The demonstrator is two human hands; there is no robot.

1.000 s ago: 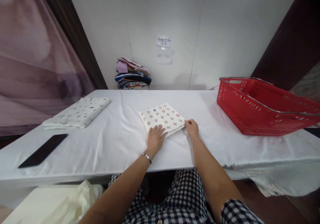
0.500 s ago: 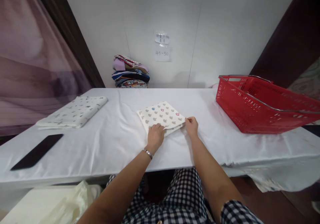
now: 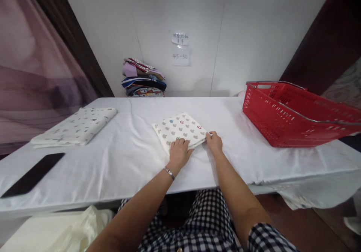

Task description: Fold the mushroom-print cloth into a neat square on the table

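In the middle of the white-covered table lies a folded cream cloth (image 3: 183, 127) with a grey print and a few coloured motifs. My left hand (image 3: 179, 152) rests on its near edge, fingers laid out flat and thumb apart. At the cloth's right corner, my right hand (image 3: 214, 142) pinches the layers between thumb and fingers. The kind of cloth item cannot be made out.
A second folded white printed cloth (image 3: 81, 126) lies at the left, with a flat black object (image 3: 34, 174) in front of it. A red basket (image 3: 287, 118) stands on the right. Folded fabrics (image 3: 144, 78) are stacked behind the table's back edge.
My left hand has flattened on the cloth, its thumb moving out to the right. My right hand keeps its pinch at the corner. The whole view has shifted slightly.
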